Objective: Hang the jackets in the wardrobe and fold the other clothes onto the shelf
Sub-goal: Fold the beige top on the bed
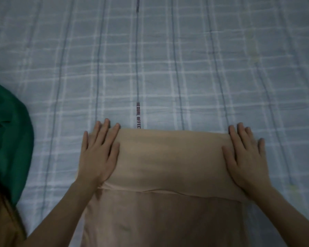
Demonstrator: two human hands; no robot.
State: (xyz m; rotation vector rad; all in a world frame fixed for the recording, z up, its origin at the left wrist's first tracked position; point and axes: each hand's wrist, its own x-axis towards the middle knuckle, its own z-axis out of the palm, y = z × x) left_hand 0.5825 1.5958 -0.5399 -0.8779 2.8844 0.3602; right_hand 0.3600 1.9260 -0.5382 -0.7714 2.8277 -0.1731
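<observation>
A beige garment [168, 157] lies flat on the bed in front of me, its far part folded back over the near part, with the fold's loose edge running across just below my wrists. My left hand [98, 150] presses flat on the left end of the folded part, fingers straight and spread. At the right end my right hand [244, 155] lies flat in the same way. Neither hand holds anything.
The bed is covered by a pale blue checked sheet [168, 59] with dark stripes and printed lettering. A green garment [7, 136] is heaped at the left edge, with an orange-brown cloth [2, 220] below it at the lower left corner.
</observation>
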